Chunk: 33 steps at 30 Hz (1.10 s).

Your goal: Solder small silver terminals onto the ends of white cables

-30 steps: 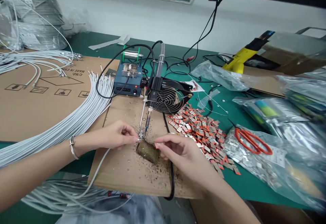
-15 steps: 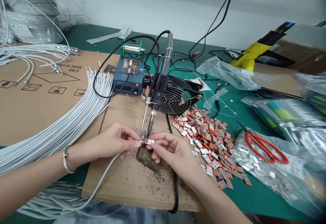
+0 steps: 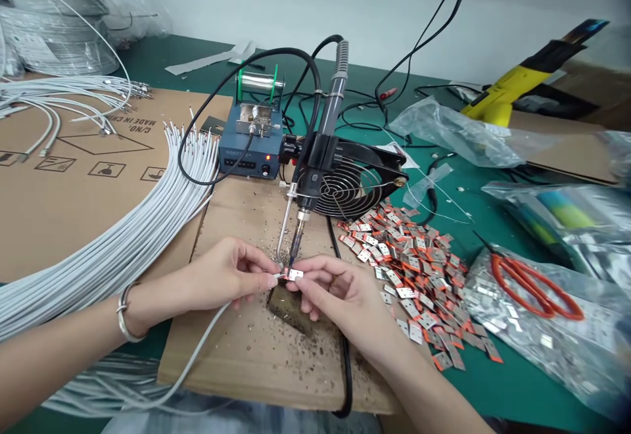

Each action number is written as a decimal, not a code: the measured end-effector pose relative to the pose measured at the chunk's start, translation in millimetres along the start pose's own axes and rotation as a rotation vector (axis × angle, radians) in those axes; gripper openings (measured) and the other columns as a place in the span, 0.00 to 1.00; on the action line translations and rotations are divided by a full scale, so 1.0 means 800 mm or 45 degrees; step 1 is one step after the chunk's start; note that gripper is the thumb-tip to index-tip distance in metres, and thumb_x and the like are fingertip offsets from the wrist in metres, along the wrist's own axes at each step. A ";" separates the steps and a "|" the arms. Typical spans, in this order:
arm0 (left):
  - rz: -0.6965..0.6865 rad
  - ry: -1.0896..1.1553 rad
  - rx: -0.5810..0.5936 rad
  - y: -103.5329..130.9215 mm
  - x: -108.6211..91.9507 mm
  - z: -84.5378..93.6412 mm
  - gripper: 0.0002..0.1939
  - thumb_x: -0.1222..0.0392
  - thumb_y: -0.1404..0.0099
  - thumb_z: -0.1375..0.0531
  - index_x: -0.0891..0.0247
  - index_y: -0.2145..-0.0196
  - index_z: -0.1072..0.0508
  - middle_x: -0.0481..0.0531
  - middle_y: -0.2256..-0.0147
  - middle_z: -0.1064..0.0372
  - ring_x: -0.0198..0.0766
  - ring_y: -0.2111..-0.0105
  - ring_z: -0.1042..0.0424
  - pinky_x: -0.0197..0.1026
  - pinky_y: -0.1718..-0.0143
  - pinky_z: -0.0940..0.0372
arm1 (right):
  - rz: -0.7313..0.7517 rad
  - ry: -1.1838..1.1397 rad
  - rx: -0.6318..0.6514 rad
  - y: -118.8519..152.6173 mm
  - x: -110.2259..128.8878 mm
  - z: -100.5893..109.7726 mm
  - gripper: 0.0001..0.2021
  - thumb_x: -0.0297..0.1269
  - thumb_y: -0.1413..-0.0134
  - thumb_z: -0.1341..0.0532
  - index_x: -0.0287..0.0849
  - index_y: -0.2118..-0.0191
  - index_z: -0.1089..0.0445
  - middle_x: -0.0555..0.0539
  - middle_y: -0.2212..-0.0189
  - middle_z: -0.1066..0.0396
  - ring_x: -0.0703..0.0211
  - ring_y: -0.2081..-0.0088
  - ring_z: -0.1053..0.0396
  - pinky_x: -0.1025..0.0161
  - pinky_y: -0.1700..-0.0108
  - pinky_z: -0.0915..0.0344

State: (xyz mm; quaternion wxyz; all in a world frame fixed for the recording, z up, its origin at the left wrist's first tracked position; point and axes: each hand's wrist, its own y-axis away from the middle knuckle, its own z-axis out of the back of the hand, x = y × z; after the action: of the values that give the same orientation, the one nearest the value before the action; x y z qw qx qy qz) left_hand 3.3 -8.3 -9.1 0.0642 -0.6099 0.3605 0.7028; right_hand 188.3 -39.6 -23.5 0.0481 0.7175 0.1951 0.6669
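Note:
My left hand (image 3: 234, 275) pinches the end of a white cable (image 3: 200, 345) between thumb and fingers. Close beside it, my right hand (image 3: 328, 286) holds a small metal connector (image 3: 296, 275) with a bit of orange on it. Cable end and connector meet under the tip of a soldering iron (image 3: 299, 233), which hangs in a stand. A thin metal feed tube (image 3: 284, 227) comes down beside the iron tip. Below the fingers lies a dark, dirty block (image 3: 290, 309) on the cardboard (image 3: 231, 361).
A bundle of white cables (image 3: 148, 223) curves along the left. Behind stand a blue soldering station (image 3: 251, 154), a solder spool (image 3: 257, 82) and a black fan (image 3: 350, 191). Rightward are piled connectors (image 3: 419, 276), red-handled tool (image 3: 537, 286), plastic bags (image 3: 582, 348) and a yellow tool (image 3: 507, 95).
The view has shifted slightly, so the iron, fan and connector pile appear farther right. Both hands keep nearly the same pose and hold at the iron tip.

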 end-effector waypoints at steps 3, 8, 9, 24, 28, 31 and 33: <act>0.011 0.006 0.002 0.000 0.000 0.000 0.08 0.61 0.47 0.40 0.69 0.71 0.27 0.42 0.85 0.41 0.27 0.86 0.43 0.28 0.88 0.45 | -0.002 0.001 -0.002 -0.001 0.000 0.001 0.15 0.41 0.62 0.31 0.38 0.69 0.30 0.47 0.76 0.27 0.70 0.82 0.36 0.73 0.82 0.36; 0.016 0.014 0.002 -0.001 -0.001 -0.001 0.08 0.61 0.46 0.40 0.69 0.70 0.28 0.41 0.85 0.42 0.26 0.87 0.45 0.28 0.88 0.46 | -0.002 -0.029 0.001 -0.001 0.000 0.001 0.15 0.41 0.62 0.31 0.38 0.69 0.30 0.47 0.76 0.27 0.71 0.83 0.37 0.74 0.83 0.38; 0.012 0.016 0.001 -0.001 -0.001 -0.001 0.07 0.61 0.46 0.40 0.69 0.70 0.29 0.41 0.86 0.42 0.26 0.88 0.45 0.28 0.88 0.46 | 0.002 -0.035 0.001 -0.001 0.000 0.002 0.15 0.41 0.62 0.31 0.38 0.69 0.30 0.47 0.77 0.27 0.71 0.83 0.37 0.74 0.83 0.38; 0.029 -0.027 0.036 0.001 -0.003 0.001 0.08 0.60 0.44 0.41 0.69 0.69 0.30 0.40 0.85 0.42 0.25 0.88 0.46 0.28 0.87 0.45 | 0.062 -0.066 0.010 0.000 0.005 0.000 0.10 0.38 0.61 0.31 0.39 0.70 0.27 0.47 0.78 0.26 0.72 0.86 0.43 0.74 0.86 0.47; 0.025 0.013 0.039 0.002 -0.002 0.002 0.08 0.60 0.45 0.40 0.68 0.68 0.30 0.40 0.85 0.42 0.25 0.88 0.45 0.28 0.87 0.45 | 0.063 -0.090 0.013 0.000 0.004 0.001 0.10 0.37 0.60 0.31 0.39 0.70 0.27 0.47 0.78 0.25 0.73 0.85 0.43 0.75 0.86 0.48; 0.035 0.041 0.057 0.003 -0.001 0.003 0.08 0.60 0.45 0.40 0.68 0.68 0.30 0.40 0.85 0.42 0.25 0.87 0.45 0.28 0.87 0.44 | 0.086 -0.096 0.028 0.001 0.001 0.003 0.09 0.37 0.58 0.32 0.39 0.69 0.27 0.47 0.77 0.25 0.73 0.85 0.40 0.75 0.86 0.48; 0.041 0.059 0.070 0.002 -0.001 0.004 0.08 0.60 0.45 0.39 0.68 0.68 0.29 0.41 0.84 0.42 0.25 0.86 0.45 0.28 0.87 0.44 | 0.100 -0.103 0.039 0.001 0.000 0.005 0.08 0.35 0.57 0.32 0.39 0.68 0.27 0.46 0.76 0.24 0.71 0.82 0.35 0.75 0.83 0.43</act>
State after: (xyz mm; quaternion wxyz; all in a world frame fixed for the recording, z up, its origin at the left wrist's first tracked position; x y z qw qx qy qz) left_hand 0.1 -7.5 -7.4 0.0611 -0.6182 0.3910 0.6791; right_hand 192.6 -39.8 -23.8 0.0186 0.7517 0.1749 0.6356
